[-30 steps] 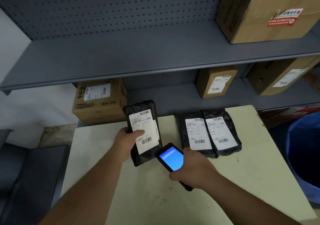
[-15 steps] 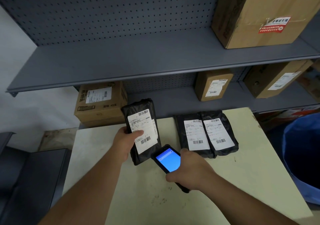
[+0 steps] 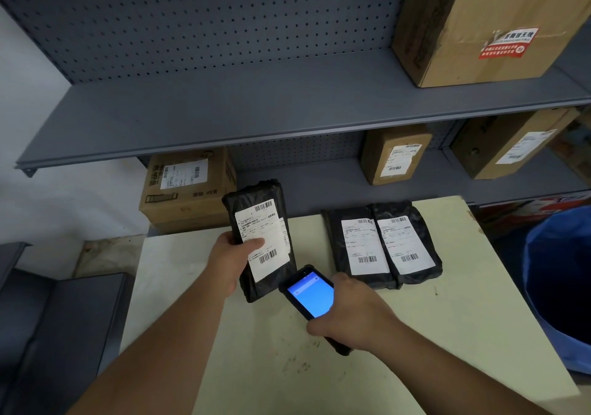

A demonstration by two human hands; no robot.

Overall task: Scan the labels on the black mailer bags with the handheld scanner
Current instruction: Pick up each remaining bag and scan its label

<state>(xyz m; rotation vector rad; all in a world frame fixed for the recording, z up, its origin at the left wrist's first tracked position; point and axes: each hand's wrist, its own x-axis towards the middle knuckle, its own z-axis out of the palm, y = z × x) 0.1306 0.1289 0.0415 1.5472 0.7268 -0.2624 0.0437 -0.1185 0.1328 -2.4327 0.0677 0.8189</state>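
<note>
Left hand (image 3: 231, 256) grips a black mailer bag (image 3: 262, 238) tilted up; right hand (image 3: 355, 312) clasps the handheld scanner (image 3: 308, 296) just right of it, over the counter (image 3: 447, 334).

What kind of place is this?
Probably a parcel depot or courier pickup point: labelled cardboard boxes on grey metal shelving, black mailer bags with shipping labels, and a handheld scanner.

Both bare forearms reaching in from the bottom edge, angled up toward the middle. Left hand (image 3: 232, 256) curled around a black mailer bag (image 3: 260, 238), thumb pressed flat across its front, bag held tilted up. Right hand (image 3: 353, 314) lower and just to the right, knuckles up, fingers wrapped round the handheld scanner (image 3: 308, 298), screen facing up
</note>
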